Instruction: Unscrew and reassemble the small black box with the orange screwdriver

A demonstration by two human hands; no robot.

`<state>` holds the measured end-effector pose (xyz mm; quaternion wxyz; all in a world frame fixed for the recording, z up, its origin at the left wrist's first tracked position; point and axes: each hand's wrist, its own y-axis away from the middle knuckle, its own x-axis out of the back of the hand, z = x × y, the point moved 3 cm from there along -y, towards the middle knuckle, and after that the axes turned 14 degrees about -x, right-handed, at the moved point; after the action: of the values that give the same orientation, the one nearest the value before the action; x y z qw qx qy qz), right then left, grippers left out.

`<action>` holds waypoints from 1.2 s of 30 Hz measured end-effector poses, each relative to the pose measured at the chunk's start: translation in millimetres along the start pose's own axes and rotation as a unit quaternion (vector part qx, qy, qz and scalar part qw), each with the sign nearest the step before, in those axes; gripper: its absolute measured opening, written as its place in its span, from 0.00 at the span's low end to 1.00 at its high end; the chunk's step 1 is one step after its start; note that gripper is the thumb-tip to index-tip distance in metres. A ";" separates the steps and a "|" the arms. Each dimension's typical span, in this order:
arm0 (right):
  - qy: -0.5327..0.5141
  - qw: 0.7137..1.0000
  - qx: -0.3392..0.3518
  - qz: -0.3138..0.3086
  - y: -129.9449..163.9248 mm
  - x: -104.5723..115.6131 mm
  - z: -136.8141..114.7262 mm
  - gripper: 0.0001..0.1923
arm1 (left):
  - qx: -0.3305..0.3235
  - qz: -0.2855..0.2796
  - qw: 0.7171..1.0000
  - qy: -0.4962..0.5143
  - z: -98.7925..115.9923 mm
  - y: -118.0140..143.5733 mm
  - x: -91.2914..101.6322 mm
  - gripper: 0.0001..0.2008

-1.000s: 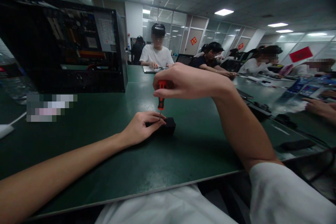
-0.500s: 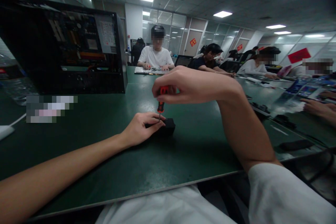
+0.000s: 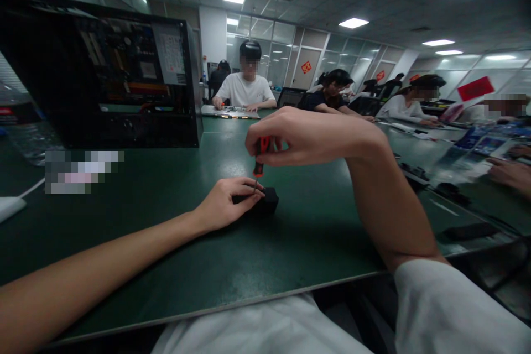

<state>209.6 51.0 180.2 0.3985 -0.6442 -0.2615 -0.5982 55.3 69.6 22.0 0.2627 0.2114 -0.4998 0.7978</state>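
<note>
In the head view, the right hand [image 3: 307, 137] is closed around the red-and-black plastic handle of a small screwdriver [image 3: 261, 156], which stands nearly upright with its thin metal shaft pointing down at six o'clock from the fist. The tip meets the top of a small black box-shaped part [image 3: 265, 199] lying on the dark green matt table [image 3: 174, 243], so the part sits directly below the grip, touching the tool only at its point. The left hand [image 3: 226, 204] lies flat-fingered over the part from its nine o'clock side, pinning it to the table with the fingertips just beside the shaft. By the look of it the screw work on this part is under way rather than finished: the driver is seated and the part is in one piece, and whether the screw is nearly in or nearly out cannot be told. At ten o'clock from the hands stands an open black computer case [image 3: 116, 83]; other people sit working along the far side of the table.
</note>
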 end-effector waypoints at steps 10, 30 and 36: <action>0.023 0.994 -0.080 -0.077 12.1 -3.6 6.1 0.08 | 0.122 -0.086 0.984 -0.096 -0.6 -14.7 -10.6 0.19; 0.180 0.958 0.028 0.221 99.4 -122.8 101.8 0.18 | 0.103 -0.109 0.981 -0.126 0.0 -1.5 5.3 0.17; 0.199 0.951 0.032 0.236 95.2 -118.7 87.9 0.18 | 0.092 -0.108 0.982 -0.123 -1.5 0.2 4.6 0.17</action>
<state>318.9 88.2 47.8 0.5923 -0.5423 -0.0362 -0.5948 51.6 71.8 23.9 0.2630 0.3839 -0.4267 0.7754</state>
